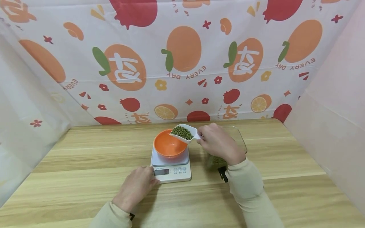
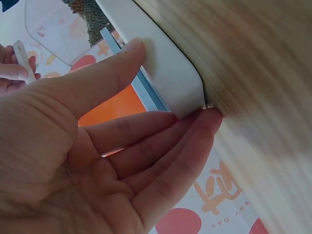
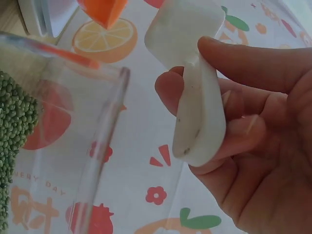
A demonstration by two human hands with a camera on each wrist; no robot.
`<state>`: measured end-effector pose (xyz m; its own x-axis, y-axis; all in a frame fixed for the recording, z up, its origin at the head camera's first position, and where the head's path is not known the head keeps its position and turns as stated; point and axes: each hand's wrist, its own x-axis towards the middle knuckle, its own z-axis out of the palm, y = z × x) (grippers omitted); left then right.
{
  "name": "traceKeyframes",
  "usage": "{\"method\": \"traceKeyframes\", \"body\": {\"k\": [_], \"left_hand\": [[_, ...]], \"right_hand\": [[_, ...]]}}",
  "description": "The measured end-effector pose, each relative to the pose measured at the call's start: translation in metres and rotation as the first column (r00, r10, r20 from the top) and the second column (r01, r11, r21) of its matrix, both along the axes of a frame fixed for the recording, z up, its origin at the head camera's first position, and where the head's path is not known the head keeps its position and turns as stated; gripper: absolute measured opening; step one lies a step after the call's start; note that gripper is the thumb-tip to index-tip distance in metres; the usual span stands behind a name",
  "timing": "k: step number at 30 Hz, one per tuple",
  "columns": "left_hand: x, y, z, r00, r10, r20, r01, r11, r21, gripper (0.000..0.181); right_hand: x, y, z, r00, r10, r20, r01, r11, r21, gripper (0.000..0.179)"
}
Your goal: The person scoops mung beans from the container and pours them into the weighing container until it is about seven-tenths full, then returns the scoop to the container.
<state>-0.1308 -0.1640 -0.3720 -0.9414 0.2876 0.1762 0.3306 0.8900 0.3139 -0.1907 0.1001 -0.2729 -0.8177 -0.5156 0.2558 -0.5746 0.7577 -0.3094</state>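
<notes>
My right hand [image 1: 218, 141] grips the handle of a white scoop [image 3: 200, 107], which holds green mung beans [image 1: 182, 133]. The scoop's front is over the right rim of an orange bowl [image 1: 168, 146]. That bowl sits on the platform of a white kitchen scale [image 1: 174, 177]; no beans show inside it. At the scale's front left corner is my left hand [image 1: 138, 186], its thumb on the front edge and its fingers against the side. In the left wrist view the fingers [image 2: 161, 180] are gently bent at the corner.
A clear container [image 3: 109, 141] with more mung beans [image 3: 14, 117] stands right of the scale, partly behind my right forearm. The wooden table [image 1: 99, 158] meets a fruit-printed cloth [image 1: 182, 95] at the back. A black piece [image 1: 222, 174] shows by my right sleeve.
</notes>
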Motion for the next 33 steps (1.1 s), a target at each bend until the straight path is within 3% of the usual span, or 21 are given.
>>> {"method": "traceKeyframes", "body": {"k": [5,10,19,26,33], "left_hand": [[-0.001,0.0,0.001,1.0,0.006,0.007,-0.006,1.0,0.0,0.024],[-0.002,0.0,0.002,1.0,0.007,0.015,-0.007,1.0,0.004,0.024],[-0.001,0.0,0.002,1.0,0.005,0.018,-0.005,1.0,0.004,0.023],[-0.002,0.0,0.002,1.0,0.004,0.025,-0.004,1.0,0.006,0.023],[-0.003,0.001,0.002,0.999,0.009,0.041,-0.009,1.0,0.009,0.023]], "right_hand": [[-0.003,-0.004,0.001,1.0,0.0,-0.001,0.0,1.0,0.026,0.019],[-0.006,-0.007,0.002,1.0,0.004,-0.011,-0.004,0.999,0.042,0.026],[-0.009,-0.012,0.002,0.999,-0.022,-0.035,0.025,0.995,0.096,0.015],[-0.01,-0.014,0.002,0.993,-0.027,-0.114,0.044,0.988,0.148,0.017],[-0.011,-0.015,0.003,0.992,-0.037,-0.122,0.058,0.983,0.172,0.022]]}}
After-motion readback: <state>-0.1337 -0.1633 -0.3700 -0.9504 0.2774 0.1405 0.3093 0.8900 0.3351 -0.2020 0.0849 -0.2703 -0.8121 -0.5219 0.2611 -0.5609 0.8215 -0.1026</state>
